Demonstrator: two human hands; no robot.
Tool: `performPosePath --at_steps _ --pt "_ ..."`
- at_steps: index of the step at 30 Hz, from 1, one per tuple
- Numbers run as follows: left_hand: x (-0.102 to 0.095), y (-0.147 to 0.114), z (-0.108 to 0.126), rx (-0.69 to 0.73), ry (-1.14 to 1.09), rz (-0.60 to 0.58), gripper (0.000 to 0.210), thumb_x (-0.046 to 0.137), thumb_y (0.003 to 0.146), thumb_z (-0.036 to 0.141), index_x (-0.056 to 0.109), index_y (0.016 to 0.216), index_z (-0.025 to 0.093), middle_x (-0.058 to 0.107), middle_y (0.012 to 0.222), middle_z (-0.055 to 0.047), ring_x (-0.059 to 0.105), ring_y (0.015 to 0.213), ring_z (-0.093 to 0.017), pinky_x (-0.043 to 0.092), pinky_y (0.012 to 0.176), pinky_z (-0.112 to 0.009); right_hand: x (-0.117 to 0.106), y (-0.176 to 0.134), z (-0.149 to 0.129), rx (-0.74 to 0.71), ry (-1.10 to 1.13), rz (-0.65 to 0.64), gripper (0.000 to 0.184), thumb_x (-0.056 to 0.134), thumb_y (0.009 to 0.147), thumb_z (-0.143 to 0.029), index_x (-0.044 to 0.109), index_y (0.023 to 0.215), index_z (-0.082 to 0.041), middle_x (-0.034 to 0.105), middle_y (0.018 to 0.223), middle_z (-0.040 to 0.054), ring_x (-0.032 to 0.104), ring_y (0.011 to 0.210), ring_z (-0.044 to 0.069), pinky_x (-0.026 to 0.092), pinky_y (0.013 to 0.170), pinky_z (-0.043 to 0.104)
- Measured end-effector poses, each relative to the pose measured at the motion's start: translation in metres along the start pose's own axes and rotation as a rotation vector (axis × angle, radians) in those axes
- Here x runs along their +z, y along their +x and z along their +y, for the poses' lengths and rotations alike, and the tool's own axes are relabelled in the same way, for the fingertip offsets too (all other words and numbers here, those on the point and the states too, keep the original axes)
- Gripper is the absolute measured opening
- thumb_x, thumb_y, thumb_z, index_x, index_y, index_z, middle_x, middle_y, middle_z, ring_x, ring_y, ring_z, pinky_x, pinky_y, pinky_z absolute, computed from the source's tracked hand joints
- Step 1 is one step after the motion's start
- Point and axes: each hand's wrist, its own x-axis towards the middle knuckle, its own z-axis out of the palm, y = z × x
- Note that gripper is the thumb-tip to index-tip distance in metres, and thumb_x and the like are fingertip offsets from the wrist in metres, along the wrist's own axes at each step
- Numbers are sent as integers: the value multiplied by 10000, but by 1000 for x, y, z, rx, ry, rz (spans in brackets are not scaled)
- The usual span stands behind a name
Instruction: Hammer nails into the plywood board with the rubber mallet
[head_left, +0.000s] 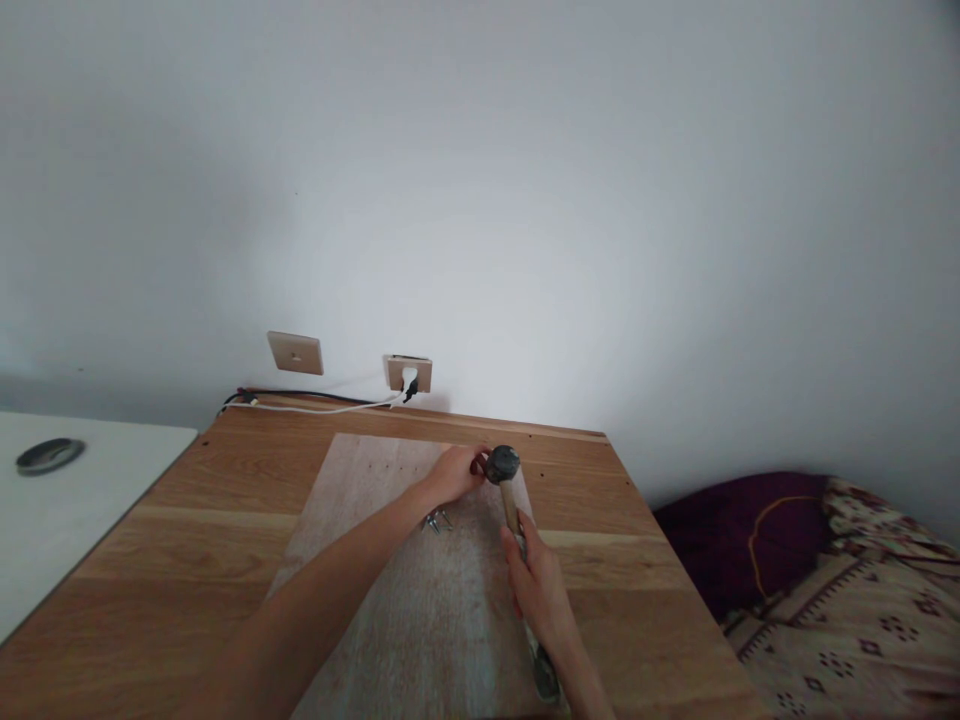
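Note:
My right hand (540,585) is wrapped around the wooden handle of a rubber mallet (503,464), whose dark round head points away from me. Right beside that head, my left hand (456,473) has its fingers pinched together low over the far right part of a pale wooden board (405,600). Whatever is between those fingertips is hidden or too small to name. Several small metal screws or pins (436,520) lie on the board just below my left wrist. Small holes run in a row near the board's far edge.
The board lies on a wooden table (172,570) against a white wall. A wall socket (409,374) holds plugs, with cables (322,402) running left along the table's back edge. A white surface (97,510) adjoins at left; patterned bedding (862,630) is at right.

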Motion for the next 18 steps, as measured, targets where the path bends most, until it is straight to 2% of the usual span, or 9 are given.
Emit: performPosePath --at_steps 4,18 --pt "0 -1 1 -23 -60 -15 470 627 698 34 730 1139 162 798 912 -47 725 765 -197 540 728 -284 0 0 1 0 -9 19 622 394 1004 -596 661 1336 -143 767 830 110 762 774 286 584 645 329" --pt "2 0 -3 -33 -66 -6 391 666 729 65 720 1102 171 804 929 -46 751 837 -199 573 783 -297 0 -2 1 49 33 34 728 391 985 -665 643 1376 -105 735 708 97 749 696 306 563 560 339"
